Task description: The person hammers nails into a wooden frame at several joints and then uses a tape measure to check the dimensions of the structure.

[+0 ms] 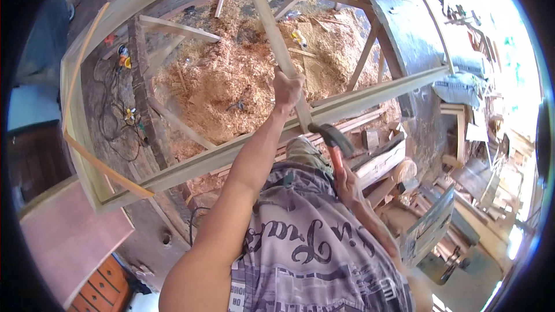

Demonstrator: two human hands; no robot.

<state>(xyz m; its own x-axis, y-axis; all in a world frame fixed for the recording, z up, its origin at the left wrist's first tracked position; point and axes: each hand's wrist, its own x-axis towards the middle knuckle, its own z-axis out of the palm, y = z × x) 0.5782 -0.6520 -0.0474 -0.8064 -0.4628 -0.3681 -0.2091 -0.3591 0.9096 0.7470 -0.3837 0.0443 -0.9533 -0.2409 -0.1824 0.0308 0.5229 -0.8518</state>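
Observation:
My left hand (288,91) is wrapped round a long wooden slat (263,14) that runs from the far side down to the near rail. That near rail (370,96) belongs to a large wooden frame laid across trestles. In my right hand (347,184) is a claw hammer (333,138), gripped by its orange-red handle. The dark hammer head is beside the slat's near end, just on my side of the rail; whether they touch I cannot tell. A thin yellowish strip (107,170) lies slantwise at the frame's left corner.
Wood shavings (231,81) cover the floor beneath the frame. Trestle legs (388,40) stand at the right and a dark trestle beam (140,81) at the left, with cables (110,121) and a yellow power tool (124,58) close by. Timber offcuts (381,159) are piled at the right.

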